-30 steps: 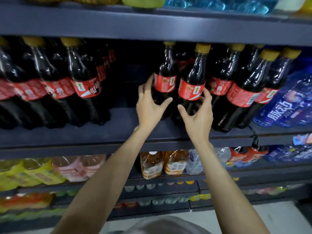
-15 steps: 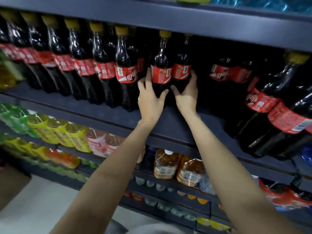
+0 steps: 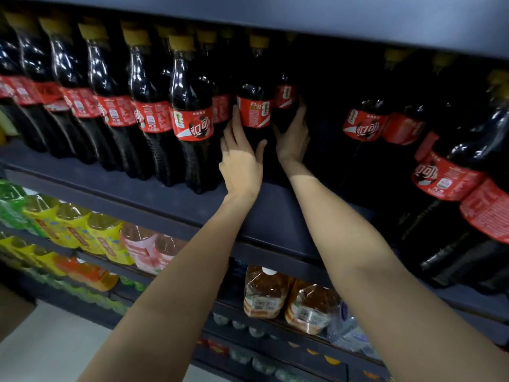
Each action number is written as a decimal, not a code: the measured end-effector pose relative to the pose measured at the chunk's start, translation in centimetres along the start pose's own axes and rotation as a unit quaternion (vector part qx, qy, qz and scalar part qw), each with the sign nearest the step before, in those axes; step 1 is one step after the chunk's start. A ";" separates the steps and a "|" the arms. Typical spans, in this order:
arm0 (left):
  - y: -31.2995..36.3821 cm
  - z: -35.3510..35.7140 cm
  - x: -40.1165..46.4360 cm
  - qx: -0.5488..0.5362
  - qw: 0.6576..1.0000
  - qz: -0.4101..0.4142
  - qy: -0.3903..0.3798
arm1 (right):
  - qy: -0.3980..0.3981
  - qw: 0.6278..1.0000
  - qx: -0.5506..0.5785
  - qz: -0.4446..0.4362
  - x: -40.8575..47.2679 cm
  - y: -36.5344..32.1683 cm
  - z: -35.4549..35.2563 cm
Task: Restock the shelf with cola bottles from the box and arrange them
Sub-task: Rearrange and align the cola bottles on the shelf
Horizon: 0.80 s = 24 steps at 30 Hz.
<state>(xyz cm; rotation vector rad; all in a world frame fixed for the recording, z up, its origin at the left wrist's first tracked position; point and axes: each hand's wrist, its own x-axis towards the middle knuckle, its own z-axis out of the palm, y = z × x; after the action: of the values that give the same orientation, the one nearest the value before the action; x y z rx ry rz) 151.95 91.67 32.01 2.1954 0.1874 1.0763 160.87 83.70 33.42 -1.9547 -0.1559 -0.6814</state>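
Head view: two cola bottles (image 3: 254, 117) upright at frame centre on the dark shelf (image 3: 264, 213), in the gap just right of the full left row (image 3: 110, 106). Left hand (image 3: 242, 158) cupped on front bottle's lower body, fingers up its left side below the label. Right hand (image 3: 293, 137) wrapped on rear bottle's right flank. Probably full, hence heavy; smooth plastic, likely slippery, slightly yielding. Best held low on the body. Box not in view.

Dark cola bottles (image 3: 254, 111) wear red labels (image 3: 192, 124) and yellow caps (image 3: 180, 42).
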 end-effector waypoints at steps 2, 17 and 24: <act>-0.2 0.6 0.0 -0.011 1.000 0.016 0.019 | -0.023 1.000 -0.008 -0.002 0.6 -0.1 0.3; -1.1 1.6 -0.2 -0.006 0.998 0.060 -0.026 | -0.075 0.997 0.009 -0.017 0.9 1.6 0.4; -0.4 1.7 0.3 0.000 0.997 0.046 -0.054 | -0.128 0.991 0.027 0.002 1.4 1.7 -2.1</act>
<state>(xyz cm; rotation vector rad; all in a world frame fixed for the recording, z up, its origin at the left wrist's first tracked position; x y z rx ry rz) 153.46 91.23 31.19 2.2744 0.0388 1.0023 161.80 80.83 33.52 -1.9838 -0.3248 -0.4169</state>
